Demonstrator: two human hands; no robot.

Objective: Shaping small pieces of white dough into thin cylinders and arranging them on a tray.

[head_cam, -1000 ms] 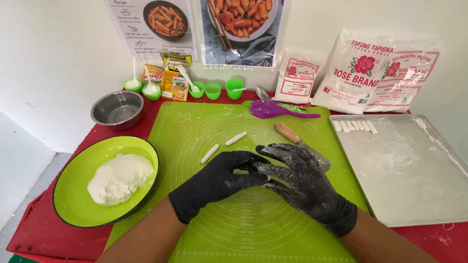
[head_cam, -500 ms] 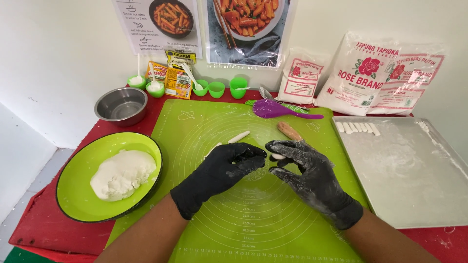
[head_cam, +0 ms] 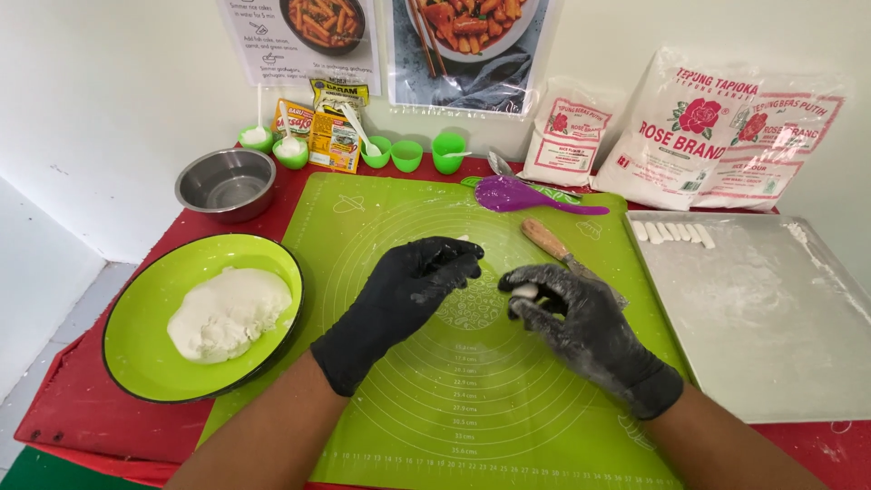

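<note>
Both my hands wear black gloves dusted with flour and hover over a green silicone mat [head_cam: 390, 408]. My right hand [head_cam: 585, 331] pinches a small white dough piece [head_cam: 524, 292] between thumb and fingers. My left hand [head_cam: 399, 299] rests on the mat just left of it, fingers curled down. A sliver of white dough [head_cam: 464, 238] shows at its fingertips; whatever else lies under the palm is hidden. A wooden-handled knife [head_cam: 546, 239] lies just beyond my right hand.
A green plate [head_cam: 136, 363] with a white dough lump [head_cam: 227, 313] sits at the left, a steel bowl [head_cam: 227, 181] behind it. A floured tray [head_cam: 762, 318] at the right holds several dough sticks [head_cam: 673, 231]. Purple spoon [head_cam: 517, 193], small green cups [head_cam: 406, 154] and flour bags [head_cam: 717, 127] line the back.
My left hand slid forward over the two dough sticks on the mat, hiding them. My right hand drew back toward me with a small dough piece in its fingers.
</note>
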